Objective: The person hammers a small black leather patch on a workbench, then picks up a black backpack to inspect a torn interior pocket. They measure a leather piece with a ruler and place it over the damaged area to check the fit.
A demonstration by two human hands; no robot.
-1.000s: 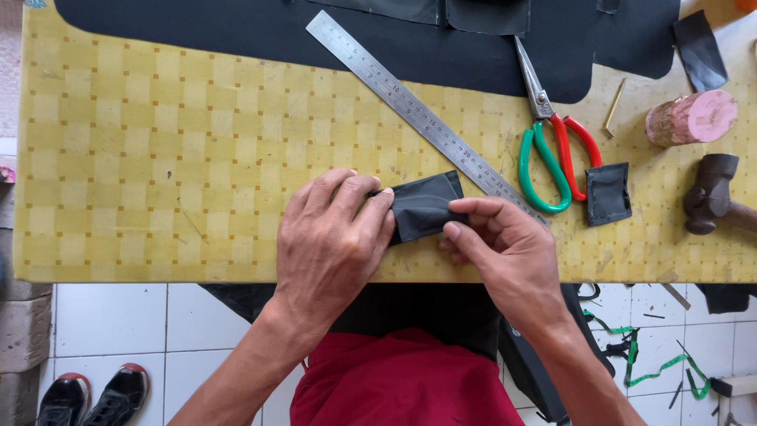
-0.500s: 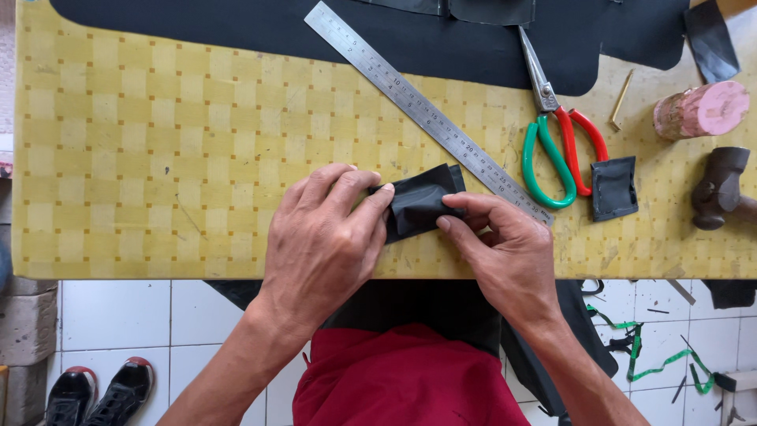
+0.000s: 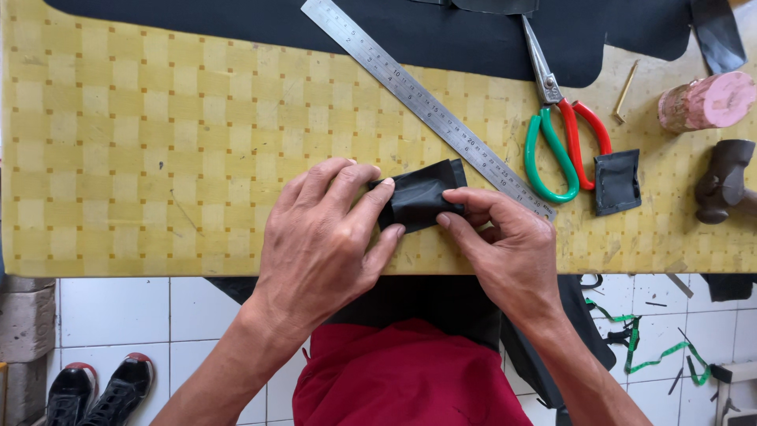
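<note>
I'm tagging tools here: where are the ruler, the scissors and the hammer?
ruler (image 3: 426, 102), head view, middle of the steel blade.
scissors (image 3: 552, 87), head view, the pivot.
hammer (image 3: 721, 180), head view, dark head.
</note>
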